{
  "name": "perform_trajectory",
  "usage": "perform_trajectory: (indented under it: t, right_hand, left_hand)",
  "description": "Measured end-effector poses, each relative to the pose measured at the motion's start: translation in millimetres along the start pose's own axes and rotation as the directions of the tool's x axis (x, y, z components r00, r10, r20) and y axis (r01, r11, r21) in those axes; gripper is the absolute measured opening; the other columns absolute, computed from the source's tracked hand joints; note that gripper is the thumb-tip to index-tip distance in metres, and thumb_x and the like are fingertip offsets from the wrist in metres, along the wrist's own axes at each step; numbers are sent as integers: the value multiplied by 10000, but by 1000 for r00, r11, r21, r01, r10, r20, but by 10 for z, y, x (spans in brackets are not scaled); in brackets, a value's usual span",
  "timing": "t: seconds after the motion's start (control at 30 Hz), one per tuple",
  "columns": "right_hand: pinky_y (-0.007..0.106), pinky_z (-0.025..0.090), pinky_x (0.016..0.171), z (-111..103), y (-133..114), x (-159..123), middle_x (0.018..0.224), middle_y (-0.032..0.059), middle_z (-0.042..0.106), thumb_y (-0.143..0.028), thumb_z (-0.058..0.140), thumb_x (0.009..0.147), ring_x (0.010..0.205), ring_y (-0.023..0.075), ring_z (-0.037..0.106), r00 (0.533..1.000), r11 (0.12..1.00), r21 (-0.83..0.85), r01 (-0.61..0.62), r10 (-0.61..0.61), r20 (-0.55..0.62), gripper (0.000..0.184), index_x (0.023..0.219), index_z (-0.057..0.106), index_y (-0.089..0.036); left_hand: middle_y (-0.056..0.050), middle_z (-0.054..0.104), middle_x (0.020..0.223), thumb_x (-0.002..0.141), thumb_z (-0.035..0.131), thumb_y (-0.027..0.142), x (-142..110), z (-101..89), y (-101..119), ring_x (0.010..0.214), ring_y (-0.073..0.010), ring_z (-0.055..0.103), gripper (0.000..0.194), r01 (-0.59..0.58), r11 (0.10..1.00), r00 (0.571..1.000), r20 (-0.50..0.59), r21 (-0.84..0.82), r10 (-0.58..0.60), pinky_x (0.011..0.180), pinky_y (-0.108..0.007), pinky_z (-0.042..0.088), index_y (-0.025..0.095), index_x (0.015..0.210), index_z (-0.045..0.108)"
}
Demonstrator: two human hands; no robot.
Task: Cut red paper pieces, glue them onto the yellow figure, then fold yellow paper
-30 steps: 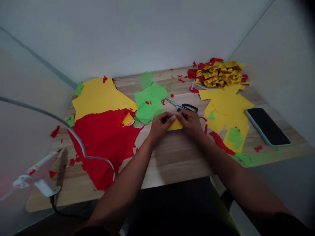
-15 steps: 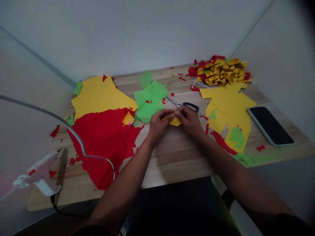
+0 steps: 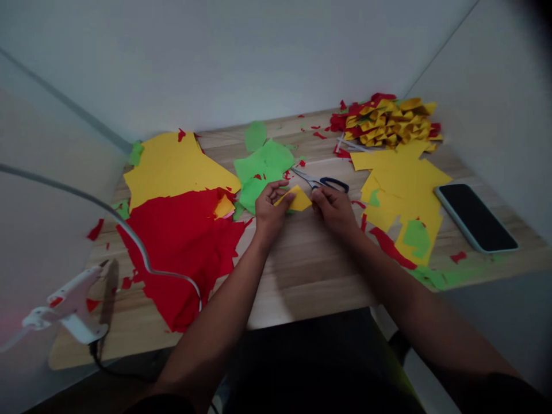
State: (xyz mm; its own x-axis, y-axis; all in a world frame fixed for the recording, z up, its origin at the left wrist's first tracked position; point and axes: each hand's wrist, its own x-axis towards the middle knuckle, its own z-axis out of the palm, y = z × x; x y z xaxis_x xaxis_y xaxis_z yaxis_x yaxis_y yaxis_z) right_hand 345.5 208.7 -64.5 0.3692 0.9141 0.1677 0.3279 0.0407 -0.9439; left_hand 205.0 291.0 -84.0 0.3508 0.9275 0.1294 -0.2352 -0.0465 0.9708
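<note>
My left hand [image 3: 270,211] pinches a small yellow paper piece [image 3: 301,199] between thumb and fingers, above the tabletop. My right hand [image 3: 334,210] is closed at the piece's right corner, thumb against fingers; whether it touches the piece or holds something tiny I cannot tell. Just behind the hands lie scissors [image 3: 334,184] with dark blue handles, their lower handle partly hidden by my right hand. The blades point toward green paper [image 3: 264,167], which lies behind my left hand.
Red sheets [image 3: 181,247] and yellow sheets [image 3: 168,167] lie left, near a white glue gun [image 3: 77,307] and a grey cable [image 3: 135,238]. Cut yellow paper [image 3: 401,184], a phone [image 3: 476,218] and a heap of folded yellow pieces [image 3: 388,123] are right. Scraps are scattered about.
My hands have moved apart a little, the left one shifting left. The yellow piece now shows more of its surface, and my right fingers have drawn back from its middle.
</note>
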Motion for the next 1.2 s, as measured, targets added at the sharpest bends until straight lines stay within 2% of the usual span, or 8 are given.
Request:
perform_trajectory:
  t: [0.1, 0.37, 0.5, 0.6, 0.7, 0.9, 1.03, 1.2]
  right_hand:
    - [278, 335, 521, 7, 29, 0, 534, -36, 500, -452, 556, 905, 499, 129, 437, 998, 1000, -11, 19, -19, 55, 330, 668, 511, -225]
    - [265, 317, 482, 25, 15, 17, 529, -62, 484, -473, 652, 833, 469, 110, 396, 980, 994, 105, -27, 5, 197, 291, 729, 551, -221]
    - [257, 300, 457, 39, 4, 10, 536, -67, 471, -523, 657, 827, 456, 102, 383, 990, 987, 153, -45, 24, 139, 337, 739, 521, -228]
    - [258, 296, 443, 45, 21, 14, 515, -71, 456, -568, 656, 817, 436, 102, 378, 996, 976, 206, -67, 52, 79, 370, 744, 512, -236]
    - [258, 289, 436, 46, 24, 14, 504, -73, 454, -573, 674, 805, 425, 101, 372, 995, 970, 233, -69, 50, 86, 377, 740, 514, -237]
    - [262, 281, 458, 31, -28, -12, 507, -53, 452, -598, 619, 839, 462, 103, 376, 985, 985, 171, -5, -25, 173, 448, 633, 486, -224]
    - [273, 255, 447, 17, -30, -17, 471, -37, 440, -650, 513, 887, 447, 109, 354, 976, 991, 131, -31, 1, 219, 545, 559, 506, -215]
    - [279, 298, 469, 31, -11, -23, 478, -31, 440, -667, 476, 900, 448, 116, 369, 986, 992, 128, 13, -34, 165, 571, 538, 475, -225]
  left_hand:
    - [25, 638, 709, 662, 844, 411, 25, -18, 7, 668, -124, 640, 432, -1, 1000, 998, -62, -2, 0, 665, -234, 529, 197, 969, 629]
    - [53, 630, 667, 601, 865, 386, 7, -18, 105, 586, -100, 610, 537, 96, 994, 991, -92, -42, -100, 595, -212, 505, 196, 1012, 577]
    - [30, 661, 835, 588, 875, 441, 5, -7, 115, 599, -91, 608, 677, 79, 992, 990, -109, -94, -89, 552, -207, 490, 246, 1138, 530]
    - [21, 655, 762, 654, 814, 556, -19, 19, 101, 488, -77, 546, 595, 173, 975, 984, -10, -139, -176, 475, -213, 450, 220, 1086, 579]
    - [34, 571, 531, 734, 735, 603, -56, 45, 86, 423, -76, 489, 454, 232, 972, 968, 110, -36, -227, 436, -207, 390, 171, 803, 615]
    - [23, 556, 495, 749, 719, 614, -127, 73, 120, 447, -95, 491, 470, 155, 983, 972, 165, 98, -169, 443, -221, 365, 164, 673, 608]
    - [12, 549, 511, 777, 677, 641, -182, 92, 149, 484, -113, 500, 499, 94, 985, 962, 242, 142, -126, 476, -244, 385, 172, 625, 603]
    - [17, 562, 537, 773, 679, 638, -203, 124, 143, 498, -113, 502, 477, 64, 989, 959, 265, 136, -99, 484, -242, 388, 178, 661, 624]
